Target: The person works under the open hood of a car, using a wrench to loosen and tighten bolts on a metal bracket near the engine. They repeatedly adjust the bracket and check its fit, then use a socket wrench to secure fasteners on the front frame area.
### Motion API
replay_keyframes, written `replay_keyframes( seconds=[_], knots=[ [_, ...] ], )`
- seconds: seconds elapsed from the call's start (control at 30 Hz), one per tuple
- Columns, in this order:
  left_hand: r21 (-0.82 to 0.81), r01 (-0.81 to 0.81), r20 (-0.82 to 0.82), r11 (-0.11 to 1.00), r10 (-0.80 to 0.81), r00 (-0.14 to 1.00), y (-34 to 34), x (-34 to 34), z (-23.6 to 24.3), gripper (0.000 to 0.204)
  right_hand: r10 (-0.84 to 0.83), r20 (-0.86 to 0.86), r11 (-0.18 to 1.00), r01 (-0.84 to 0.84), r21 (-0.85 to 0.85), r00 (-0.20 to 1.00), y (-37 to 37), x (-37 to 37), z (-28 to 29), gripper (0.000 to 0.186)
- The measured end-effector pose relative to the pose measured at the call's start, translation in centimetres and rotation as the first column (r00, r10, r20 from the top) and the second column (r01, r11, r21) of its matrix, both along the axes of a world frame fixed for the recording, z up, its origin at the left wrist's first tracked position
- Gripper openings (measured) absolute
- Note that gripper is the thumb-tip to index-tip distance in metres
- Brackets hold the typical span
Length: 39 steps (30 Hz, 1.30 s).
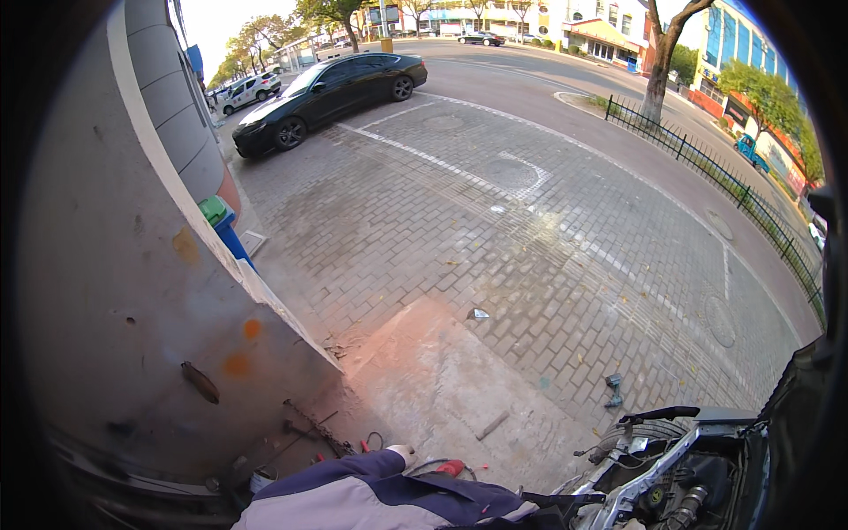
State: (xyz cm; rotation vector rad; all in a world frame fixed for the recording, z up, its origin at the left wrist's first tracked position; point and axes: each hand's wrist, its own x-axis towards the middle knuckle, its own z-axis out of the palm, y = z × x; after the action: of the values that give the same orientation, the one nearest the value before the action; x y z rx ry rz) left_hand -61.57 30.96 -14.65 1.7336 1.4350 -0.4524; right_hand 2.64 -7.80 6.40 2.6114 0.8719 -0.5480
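My left arm, in a grey and dark purple sleeve, stretches across the lower edge. Its hand (404, 452) shows only in part, above the concrete slab (442, 384); its fingers are too small and hidden to read. Just right of it lies a red tool (450, 467) with a dark cord or hose, partly behind the sleeve. My right hand cannot be made out. At the lower right is a vehicle's opened front end (654, 477), with bare metal frame, hoses and engine parts showing.
A teal cordless power tool (614, 389) rests on the paving near the vehicle. A short bar (492, 426) lies on the slab. Chain and tools (320, 431) sit along the grey wall (132, 265). Farther off are a blue bin (231, 237), a black car (331, 95) and an iron fence (715, 172).
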Motion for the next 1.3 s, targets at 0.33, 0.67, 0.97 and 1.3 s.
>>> replay_keyframes(
  seconds=[0.33,0.67,0.97,1.3],
  knots=[
    [0.001,0.024,-0.005,1.0,-0.024,1.0,0.2,0.1,0.7,0.056,-0.067,-0.018,0.993,0.068,0.095,0.998,-0.5,0.8,-1.0,0.058],
    [-0.019,0.011,-0.013,1.0,-0.011,1.0,-0.2,0.1,0.1,0.057,0.219,0.046,0.976,-0.219,-0.01,0.975,-1.8,0.9,-0.6,0.037],
    [0.0,0.015,0.009,1.0,-0.015,1.0,0.2,0.2,0.5,0.055,0.15,0.011,0.979,-0.15,0.141,0.989,-2.5,1.8,-4.7,0.048],
    [-0.036,0.031,-0.001,0.999,-0.031,1.0,-1.0,0.7,0.9,0.051,0.233,0.128,0.968,-0.243,0.069,0.964,-1.4,-0.7,2.0,0.036]
  ],
)
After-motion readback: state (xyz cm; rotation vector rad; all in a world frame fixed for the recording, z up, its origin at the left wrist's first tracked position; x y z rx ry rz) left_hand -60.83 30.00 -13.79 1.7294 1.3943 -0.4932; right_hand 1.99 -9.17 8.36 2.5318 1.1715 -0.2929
